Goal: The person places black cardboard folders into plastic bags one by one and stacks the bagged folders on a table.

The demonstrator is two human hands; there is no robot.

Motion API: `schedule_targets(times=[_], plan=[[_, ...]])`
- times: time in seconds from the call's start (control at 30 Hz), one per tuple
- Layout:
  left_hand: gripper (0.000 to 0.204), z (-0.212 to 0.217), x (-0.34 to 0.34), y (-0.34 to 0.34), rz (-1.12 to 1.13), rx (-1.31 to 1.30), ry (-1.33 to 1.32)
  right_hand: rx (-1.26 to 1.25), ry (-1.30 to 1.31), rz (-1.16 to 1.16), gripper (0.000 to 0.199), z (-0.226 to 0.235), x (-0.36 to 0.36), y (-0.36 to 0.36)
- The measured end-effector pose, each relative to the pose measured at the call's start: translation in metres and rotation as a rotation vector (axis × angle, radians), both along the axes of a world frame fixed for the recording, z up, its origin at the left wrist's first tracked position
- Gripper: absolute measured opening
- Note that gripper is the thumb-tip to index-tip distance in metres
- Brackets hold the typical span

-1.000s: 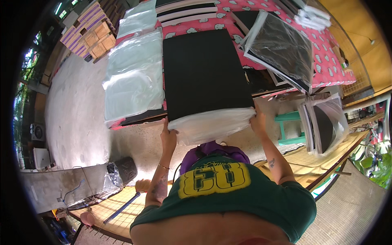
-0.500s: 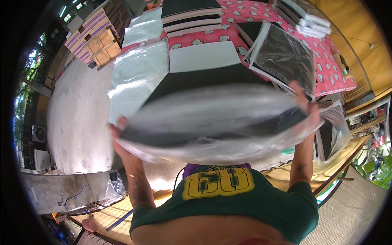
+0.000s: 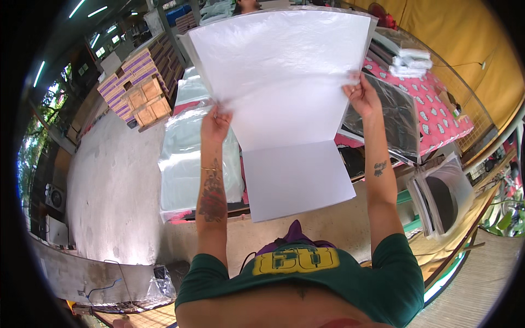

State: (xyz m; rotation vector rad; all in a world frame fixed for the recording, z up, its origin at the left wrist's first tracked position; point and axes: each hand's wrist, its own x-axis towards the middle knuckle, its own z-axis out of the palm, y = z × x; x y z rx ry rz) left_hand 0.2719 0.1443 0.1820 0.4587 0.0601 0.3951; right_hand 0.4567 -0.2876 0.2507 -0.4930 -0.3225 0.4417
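A large white sheet in a clear plastic sleeve [image 3: 284, 54] is raised in front of me, its far edge tipped up. My left hand [image 3: 217, 121] grips its left edge, fingers closed. At the right edge my right hand [image 3: 362, 97] also closes on it, fingertips slightly blurred. Below the raised sleeve, a plain white sheet [image 3: 298, 183] lies at the table's near side. Left of it is a pile of clear plastic sleeves [image 3: 197, 158]. To the right lies a black sheet in clear plastic [image 3: 388, 117].
A pink patterned cloth [image 3: 437, 123] covers the table. Crumpled clear plastic [image 3: 410, 63] lies at the far right. Bagged sheets [image 3: 440, 197] stand low at the right. Stacked cardboard boxes [image 3: 145, 82] stand at the far left. Part of another person [image 3: 248, 5] shows beyond the table.
Both hands have moved up and away from me, lifting the sleeved sheet. Its white face now shows, where black showed before. The white sheet beneath appears closer to me in the picture.
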Motion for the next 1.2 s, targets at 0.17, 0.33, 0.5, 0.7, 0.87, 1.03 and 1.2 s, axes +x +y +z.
schedule_targets(times=[0.17, 0.33, 0.5, 0.7, 0.87, 1.03, 1.2], plan=[[0.007, -0.112, -0.003, -0.015, 0.083, 0.019, 0.259, -0.071, 0.336, -0.067, 0.015, -0.128, 0.004, 0.02], [0.024, -0.153, -0.028, -0.064, 0.102, 0.335, 0.455, -0.306, 0.381, -0.262, 0.014, -0.236, -0.03, -0.002], [0.028, -0.149, -0.014, -0.095, 0.595, 1.417, 0.607, -1.216, -0.49, -1.107, 0.022, -0.211, -0.08, -0.012], [0.03, -0.045, 0.068, -0.236, -0.37, 0.999, 0.364, -0.668, 0.103, -1.024, 0.017, -0.184, -0.076, -0.192], [0.024, -0.073, 0.155, -0.31, -0.522, 0.653, 0.366, -0.602, 0.154, -1.058, 0.014, -0.178, -0.056, -0.282], [0.025, -0.092, 0.185, -0.358, -0.503, 0.436, 0.453, -0.83, 0.1, -1.052, 0.022, -0.182, -0.038, -0.329], [0.048, -0.099, 0.083, -0.309, -0.216, 0.856, 0.307, -0.876, 0.216, -1.109, 0.036, -0.178, -0.067, -0.322]])
